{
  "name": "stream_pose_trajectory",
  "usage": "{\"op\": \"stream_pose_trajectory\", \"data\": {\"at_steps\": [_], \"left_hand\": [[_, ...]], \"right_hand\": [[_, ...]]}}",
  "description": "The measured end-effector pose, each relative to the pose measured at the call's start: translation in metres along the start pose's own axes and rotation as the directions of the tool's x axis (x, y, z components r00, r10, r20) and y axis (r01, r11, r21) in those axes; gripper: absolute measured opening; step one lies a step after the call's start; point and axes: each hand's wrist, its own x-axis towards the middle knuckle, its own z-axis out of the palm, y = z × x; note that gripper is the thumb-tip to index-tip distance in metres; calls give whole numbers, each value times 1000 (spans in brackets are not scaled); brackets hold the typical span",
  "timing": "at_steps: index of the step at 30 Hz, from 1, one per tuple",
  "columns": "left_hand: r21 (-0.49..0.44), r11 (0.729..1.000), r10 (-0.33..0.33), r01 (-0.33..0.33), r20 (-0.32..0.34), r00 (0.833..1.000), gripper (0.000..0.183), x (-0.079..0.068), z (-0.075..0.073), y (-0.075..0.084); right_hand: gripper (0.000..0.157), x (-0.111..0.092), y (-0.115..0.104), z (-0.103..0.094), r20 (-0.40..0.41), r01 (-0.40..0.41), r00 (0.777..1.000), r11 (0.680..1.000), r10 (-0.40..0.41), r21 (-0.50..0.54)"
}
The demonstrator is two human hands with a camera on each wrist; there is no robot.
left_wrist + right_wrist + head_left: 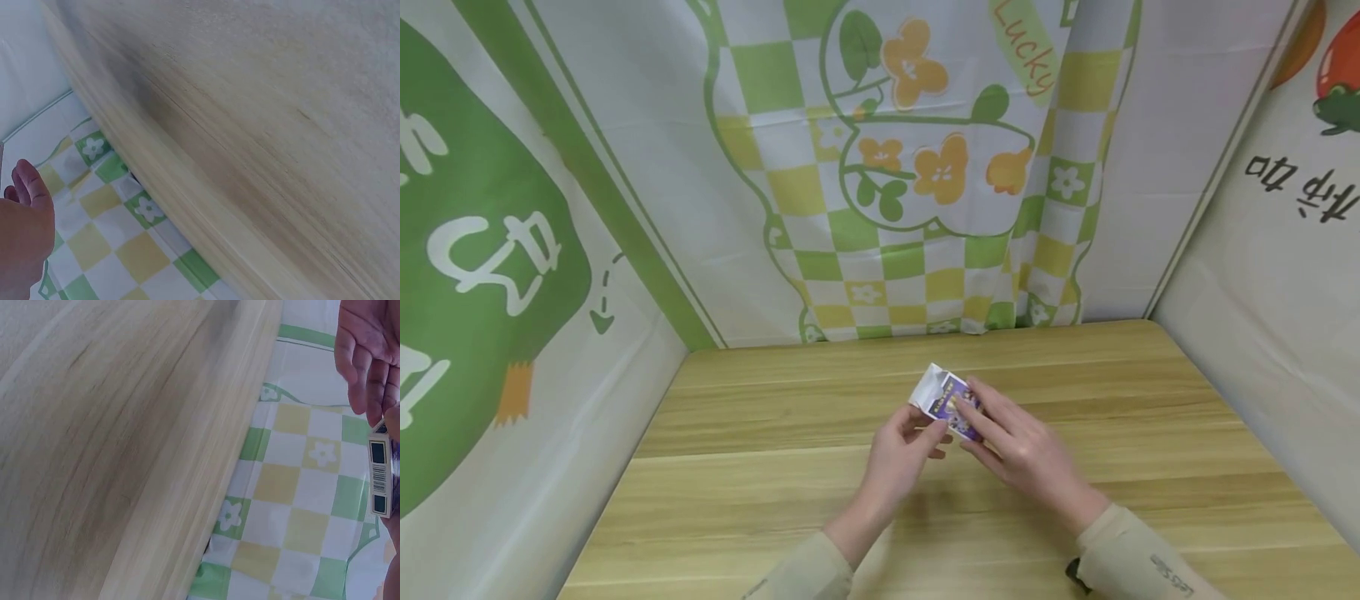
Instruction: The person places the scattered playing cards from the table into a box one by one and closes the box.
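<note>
Above the table, both hands hold a small purple-and-white card box [951, 395], tilted, with a white flap [929, 385] standing out at its upper left end. My right hand [1030, 446] grips the opposite end, fingers laid over the printed face and thumb along the lower edge. At the box's lower left corner, my left hand [897, 457] pinches it, thumb in front and other fingers partly hidden behind. A barcode shows on the box's narrow side [379, 478] in the right wrist view. The left wrist view shows part of a hand [25, 231] but not the box.
The wooden table [760, 492] spreads beneath both hands. Behind its far edge hangs a green-and-yellow checked cloth [910, 275]. Printed sheets, a left one [490, 250] and a right one [1262, 275], rise along the table's sides.
</note>
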Motion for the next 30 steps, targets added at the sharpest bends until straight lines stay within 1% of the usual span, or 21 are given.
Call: {"op": "stream_pose_trajectory", "data": {"at_steps": [4,10,13,17,20,22,24,26,28,30], "left_hand": [[-21,1000,8,-8,-17,1000,36,0,-1,3],[-34,999,13,-14,-41,999,34,2,-8,4],[-22,1000,21,-21,-32,999,33,2,-12,5],[0,1000,23,-23,0,1000,31,2,-16,5],[35,999,35,-36,22,999,30,2,-18,6],[75,996,48,-50,35,998,28,2,-18,6],[109,992,62,-67,46,997,26,2,-18,6],[131,989,66,-73,57,996,25,2,-18,6],[133,988,70,-79,71,995,26,1,-18,5],[133,988,64,-74,84,994,27,1,-18,6]], "right_hand": [[47,1,-1,2,-19,8,1000,1000,-8,16],[44,1,0,2,-61,4,998,997,1,79],[45,2,1,0,-62,-29,997,993,37,116],[46,1,3,-3,-25,-115,992,974,123,194],[49,0,5,-4,7,-202,978,941,208,273],[54,1,5,-6,27,-263,963,908,269,326],[56,2,5,-7,49,-321,944,870,327,374],[52,4,5,-8,59,-359,927,830,371,427],[47,5,5,-8,73,-387,912,788,404,479],[42,5,5,-9,88,-414,897,753,433,512]]}}
